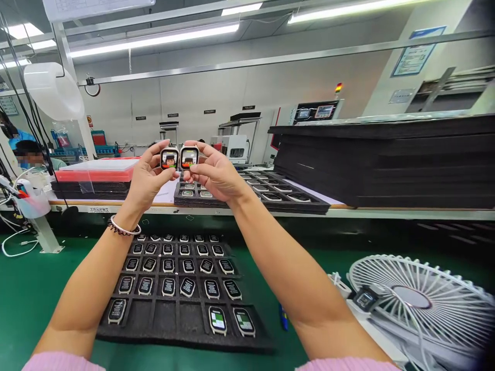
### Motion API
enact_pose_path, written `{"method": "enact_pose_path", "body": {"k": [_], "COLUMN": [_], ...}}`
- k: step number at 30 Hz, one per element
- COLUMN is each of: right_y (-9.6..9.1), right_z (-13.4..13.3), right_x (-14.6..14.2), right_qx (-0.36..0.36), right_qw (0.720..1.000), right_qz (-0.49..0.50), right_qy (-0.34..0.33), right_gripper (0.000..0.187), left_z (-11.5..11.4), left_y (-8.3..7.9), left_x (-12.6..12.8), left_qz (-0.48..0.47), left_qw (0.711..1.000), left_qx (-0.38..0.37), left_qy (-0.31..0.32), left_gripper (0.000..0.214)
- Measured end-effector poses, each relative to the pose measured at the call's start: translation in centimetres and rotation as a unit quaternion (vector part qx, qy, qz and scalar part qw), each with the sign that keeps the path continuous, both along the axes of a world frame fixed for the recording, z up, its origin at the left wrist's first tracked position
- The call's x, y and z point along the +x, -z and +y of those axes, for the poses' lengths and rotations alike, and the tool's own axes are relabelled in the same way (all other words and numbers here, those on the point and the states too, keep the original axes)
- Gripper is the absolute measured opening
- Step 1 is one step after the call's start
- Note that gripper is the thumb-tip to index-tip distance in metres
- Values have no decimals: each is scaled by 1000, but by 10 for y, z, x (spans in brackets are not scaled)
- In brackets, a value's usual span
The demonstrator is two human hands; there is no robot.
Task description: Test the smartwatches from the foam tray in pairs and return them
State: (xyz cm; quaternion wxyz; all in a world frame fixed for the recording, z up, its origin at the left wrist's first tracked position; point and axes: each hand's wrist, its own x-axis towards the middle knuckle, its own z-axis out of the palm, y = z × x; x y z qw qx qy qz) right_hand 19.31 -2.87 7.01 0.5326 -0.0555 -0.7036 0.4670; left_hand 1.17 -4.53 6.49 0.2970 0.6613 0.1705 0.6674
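My left hand is raised in front of me, fingers closed around a smartwatch with no strap and a lit screen. Right beside it, my right hand pinches a second smartwatch, its screen lit as well. The two watches are side by side, screens toward me. Below my arms, a black foam tray on the green bench holds rows of similar watches. In its front row, several compartments hold no watch, and two watches at the right show green and white squares.
A white fan and a dark watch-like device are at right. On the shelf are another foam tray, stacked black trays and a red tray. A blue object lies near my right forearm. People sit far left.
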Motion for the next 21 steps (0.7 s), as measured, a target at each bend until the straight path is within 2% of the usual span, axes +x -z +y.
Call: {"method": "enact_pose_path", "body": {"k": [5, 9, 12, 18, 21], "right_y": [-6, 8, 37, 121, 156], "right_z": [-7, -13, -16, -20, -21], "right_x": [3, 3, 0, -9, -13], "right_qx": [12, -5, -40, -162, -213], "right_qw": [1000, 1000, 999, 987, 977], "right_qz": [-20, -21, -18, -8, -5], "right_qy": [4, 9, 0, -12, -24], "right_gripper": [60, 57, 54, 55, 53], "left_z": [-7, -12, -18, -32, -37], "left_y": [-3, 12, 39, 116, 148], "left_x": [1, 0, -1, -8, -12], "left_qz": [3, 5, 6, 14, 25], "left_qw": [1000, 1000, 999, 984, 973], "left_qx": [10, 2, -43, -177, -229], "left_qy": [-9, -17, -15, -17, -22], "left_gripper": [59, 55, 55, 60, 60]}}
